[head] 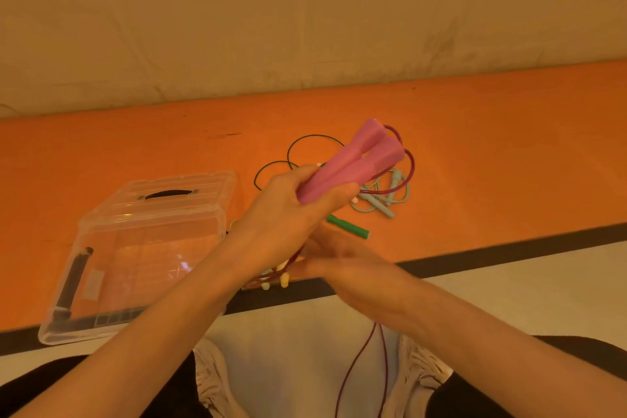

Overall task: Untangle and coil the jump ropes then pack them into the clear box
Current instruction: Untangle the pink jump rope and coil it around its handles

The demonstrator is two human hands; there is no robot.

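Observation:
My left hand (pixel 288 214) grips both pink handles (pixel 356 163) of a jump rope, held side by side above the orange table. Its dark red cord (pixel 409 170) loops out past the handle tips, and more of it hangs down over the table edge toward my lap (pixel 359 363). My right hand (pixel 342 258) is below the left one, blurred, with red cord running by its fingers; its grip is unclear. The clear box (pixel 142 248) stands at the left with its lid raised behind it. A green-handled rope (pixel 349 227) and a pale teal rope (pixel 383 200) lie on the table.
The orange table (pixel 492 153) has a dark front edge (pixel 509 251) and meets a beige wall behind. A thin dark green cord (pixel 305 146) loops behind my hands. Small yellow and pale pieces (pixel 283 280) lie at the table edge under my wrists.

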